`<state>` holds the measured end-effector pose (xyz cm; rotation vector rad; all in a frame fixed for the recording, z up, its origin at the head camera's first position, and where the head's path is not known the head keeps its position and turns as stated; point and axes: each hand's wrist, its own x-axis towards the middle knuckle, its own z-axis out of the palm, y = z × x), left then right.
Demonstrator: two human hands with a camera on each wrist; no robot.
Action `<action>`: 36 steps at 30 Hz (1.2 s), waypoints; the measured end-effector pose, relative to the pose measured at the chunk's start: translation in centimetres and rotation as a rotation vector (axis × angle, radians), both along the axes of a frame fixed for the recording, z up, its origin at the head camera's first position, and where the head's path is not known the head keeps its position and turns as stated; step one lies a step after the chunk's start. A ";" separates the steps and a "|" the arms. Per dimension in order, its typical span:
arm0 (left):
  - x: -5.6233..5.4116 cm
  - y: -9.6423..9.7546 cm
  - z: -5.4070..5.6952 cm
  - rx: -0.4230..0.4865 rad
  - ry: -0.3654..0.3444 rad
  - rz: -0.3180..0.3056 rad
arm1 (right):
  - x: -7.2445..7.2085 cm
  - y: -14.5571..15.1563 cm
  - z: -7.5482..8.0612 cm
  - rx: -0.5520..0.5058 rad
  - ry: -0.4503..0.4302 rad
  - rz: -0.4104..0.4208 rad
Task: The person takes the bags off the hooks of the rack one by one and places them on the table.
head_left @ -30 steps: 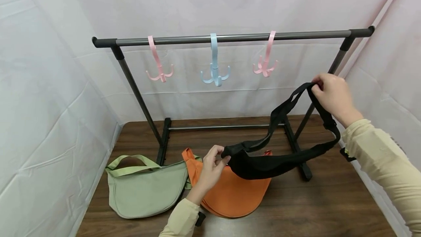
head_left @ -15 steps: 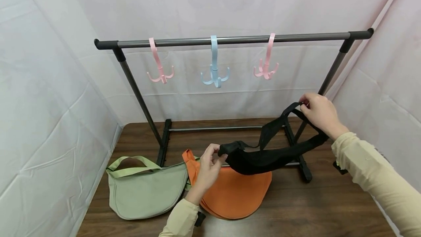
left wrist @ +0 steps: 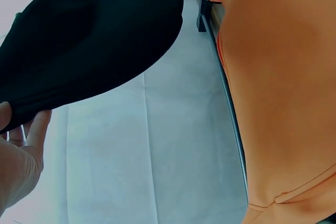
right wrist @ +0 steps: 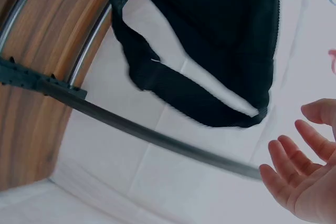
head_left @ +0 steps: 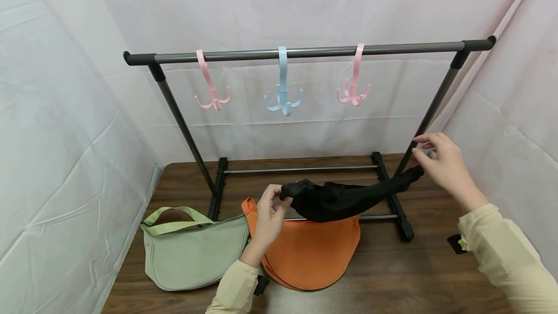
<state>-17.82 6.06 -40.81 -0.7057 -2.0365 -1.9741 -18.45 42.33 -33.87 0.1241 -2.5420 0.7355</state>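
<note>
A black shoulder bag [head_left: 333,201] is held up in the air above the orange bag [head_left: 311,256]. My left hand [head_left: 269,214] pinches its left end between thumb and fingers; the left wrist view shows the same grip on the black cloth [left wrist: 89,40]. Just off the bag's right end, my right hand [head_left: 444,164] is apart from it, fingers loosely bent and holding nothing. In the right wrist view that hand [right wrist: 307,169] has spread fingers, and the bag's strap [right wrist: 178,95] hangs in a loop beside it.
A dark metal rack [head_left: 322,51] carries a pink hook [head_left: 211,86], a blue hook [head_left: 283,86] and another pink hook [head_left: 354,81]. On the wooden table [head_left: 418,275] lies a green bag [head_left: 196,256], left of the orange one. White cloth walls [head_left: 65,110] surround the table.
My right hand has let go of the black bag's strap and drawn back a little to the right. The strap has dropped, and the bag has shifted slightly left and up in my left hand.
</note>
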 end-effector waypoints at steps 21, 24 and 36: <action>-0.5 -2.0 1.6 0.101 -0.062 0.078 | 1.4 1.1 -13.3 -1.094 -0.127 0.468; -1.1 -2.3 1.0 0.119 -0.076 0.072 | 2.0 -2.5 -11.0 -1.130 -0.202 0.472; -1.9 -2.9 0.5 0.191 -0.059 0.052 | -0.3 -6.9 -10.7 -1.475 -0.279 0.567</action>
